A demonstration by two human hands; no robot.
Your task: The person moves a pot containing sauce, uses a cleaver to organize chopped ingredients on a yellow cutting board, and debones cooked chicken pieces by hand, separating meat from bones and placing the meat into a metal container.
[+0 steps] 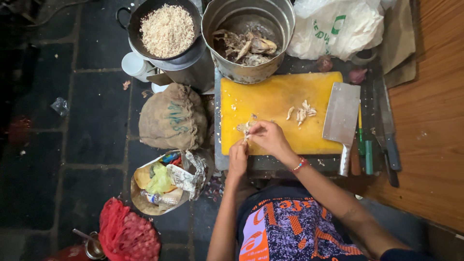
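Observation:
My left hand [237,155] and my right hand [268,137] meet at the near left edge of a yellow cutting board [275,94]. Together they pinch a small pale piece of garlic [245,129], the fingertips of both hands closed on it. A few peeled pale pieces [301,113] lie in the middle of the board. A broad steel cleaver [342,121] rests flat on the board's right side, handle toward me. A red bead bracelet [300,165] circles my right wrist.
Behind the board stands a metal bucket [249,36] with husks inside. A dark pan of chopped pale bits [166,30] sits to its left. A burlap sack [172,117], a waste bag [166,183] and a red mesh sack [128,234] lie on the dark floor. Knives [389,135] lie at right.

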